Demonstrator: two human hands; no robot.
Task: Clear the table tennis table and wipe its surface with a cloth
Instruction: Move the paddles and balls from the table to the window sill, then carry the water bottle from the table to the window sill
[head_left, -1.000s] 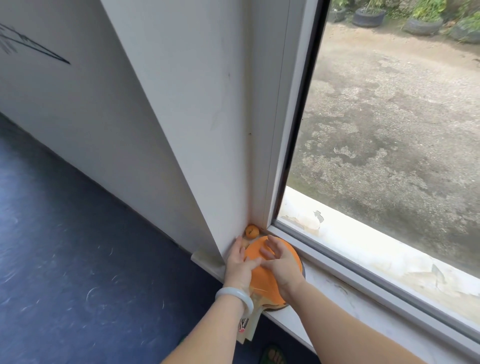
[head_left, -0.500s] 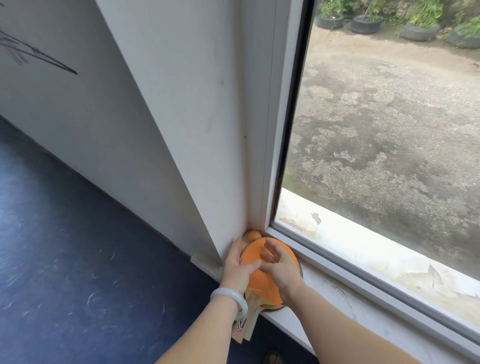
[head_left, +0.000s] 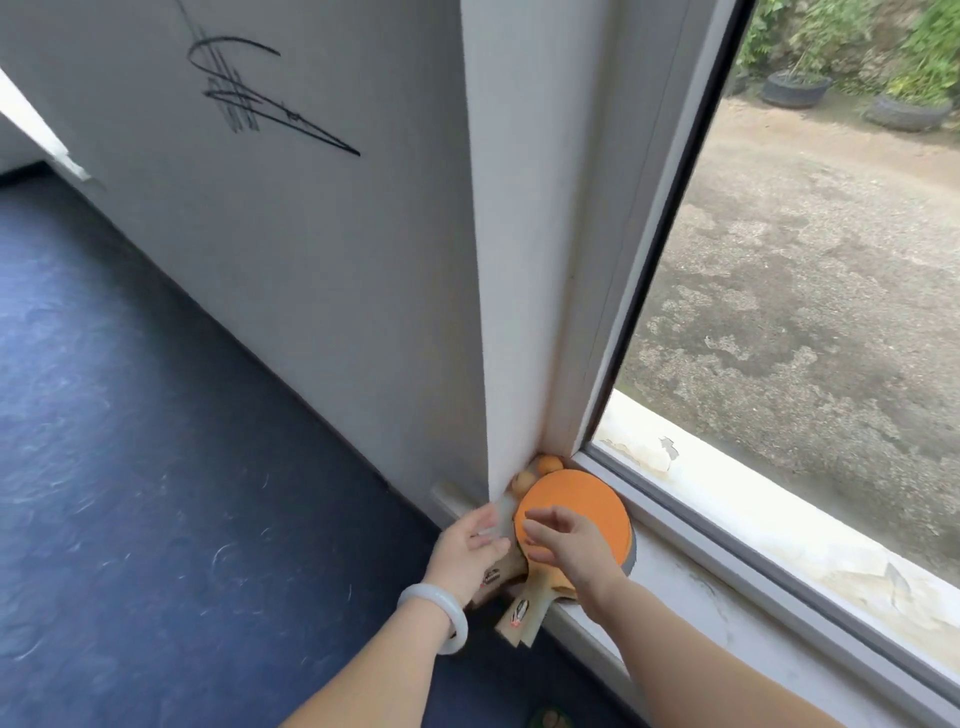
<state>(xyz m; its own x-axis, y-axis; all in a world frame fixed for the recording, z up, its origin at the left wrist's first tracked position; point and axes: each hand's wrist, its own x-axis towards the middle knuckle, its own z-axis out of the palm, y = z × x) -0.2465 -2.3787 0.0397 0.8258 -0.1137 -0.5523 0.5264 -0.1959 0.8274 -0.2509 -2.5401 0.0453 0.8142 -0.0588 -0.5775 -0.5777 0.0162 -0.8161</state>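
Stacked table tennis paddles (head_left: 582, 501) with an orange face lie on the white windowsill (head_left: 737, 629), tucked into the corner. Their wooden handles (head_left: 517, 616) stick out over the sill's edge. Two orange balls (head_left: 549, 464) sit in the corner behind the paddles. My left hand (head_left: 467, 553), with a pale bangle on the wrist, hovers with relaxed fingers over the left handle. My right hand (head_left: 569, 551) floats just above the orange face, fingers loosely spread, holding nothing.
A white wall pillar (head_left: 519, 260) rises right behind the paddles and a window frame (head_left: 649, 260) stands to its right. The wall on the left bears a black scribble (head_left: 244, 98). Dark blue floor (head_left: 156, 467) spreads below left.
Both hands have come off the orange paddle face and drawn back slightly toward me. A second ball now shows in the corner. The paddles stay on the sill.
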